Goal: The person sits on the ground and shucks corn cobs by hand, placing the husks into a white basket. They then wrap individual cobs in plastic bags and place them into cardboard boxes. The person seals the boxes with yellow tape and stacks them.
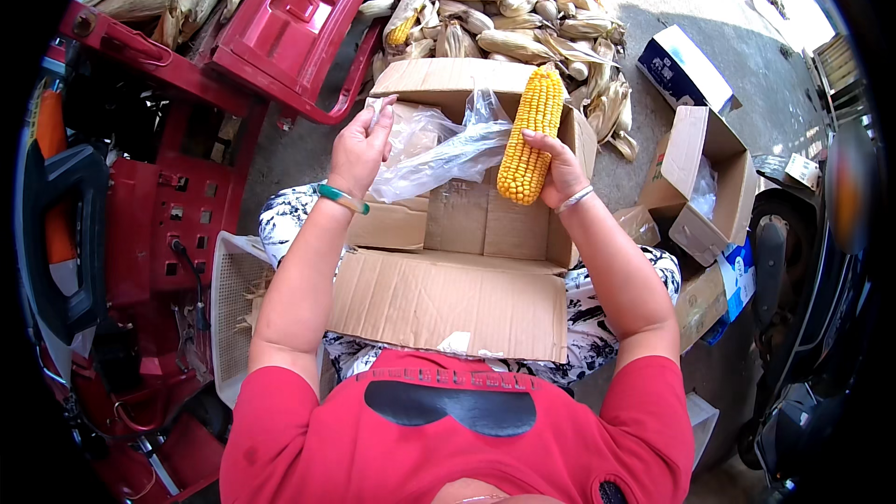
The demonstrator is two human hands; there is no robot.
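Note:
My right hand (558, 171) grips a husked ear of yellow corn (533, 133) around its lower part, tip tilted down towards me. The corn is over the right side of an open cardboard box (448, 294) between my knees. My left hand (362, 147), with a green bangle at the wrist, pinches a clear plastic bag (434, 178) at its upper left edge. The bag hangs crumpled across the box's left and middle, partly hiding the inside. What else lies under the bag cannot be told.
Unhusked corn ears (518, 42) lie heaped on the concrete beyond the box. A red metal vehicle (280, 21) stands at the left, a white plastic basket (231, 322) by my left leg. More cardboard boxes (728, 189) and a dark motor scooter (805, 294) are at the right.

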